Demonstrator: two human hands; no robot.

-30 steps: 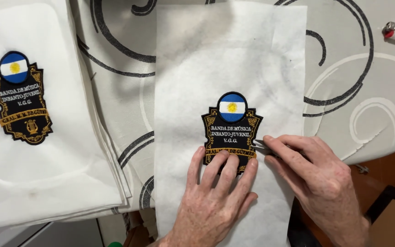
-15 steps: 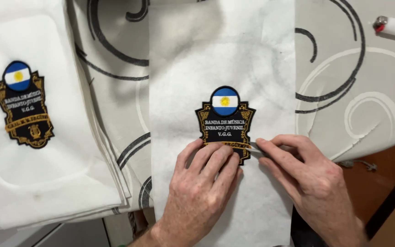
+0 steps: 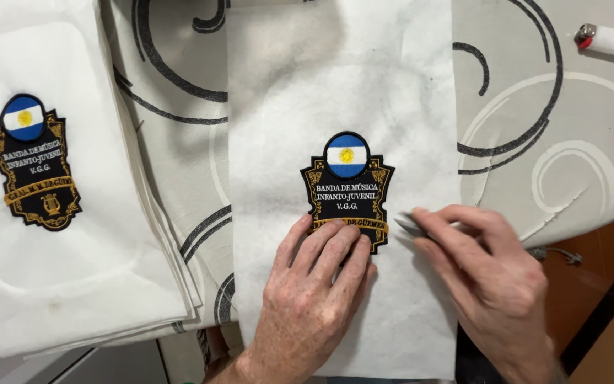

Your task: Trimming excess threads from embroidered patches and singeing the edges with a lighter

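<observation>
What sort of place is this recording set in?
Probably a home sewing or craft table: an embroidered badge on white backing fabric, a stack of finished pieces, and a swirl-patterned tablecloth.

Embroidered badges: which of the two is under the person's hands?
The middle badge, on the single white sheet. The left hand presses its lower edge; the right hand is beside it. The other badge lies untouched on the stack at left.

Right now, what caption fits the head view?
Left hand presses an embroidered badge onto white backing fabric; right hand holds a small metal tool beside it.
</observation>
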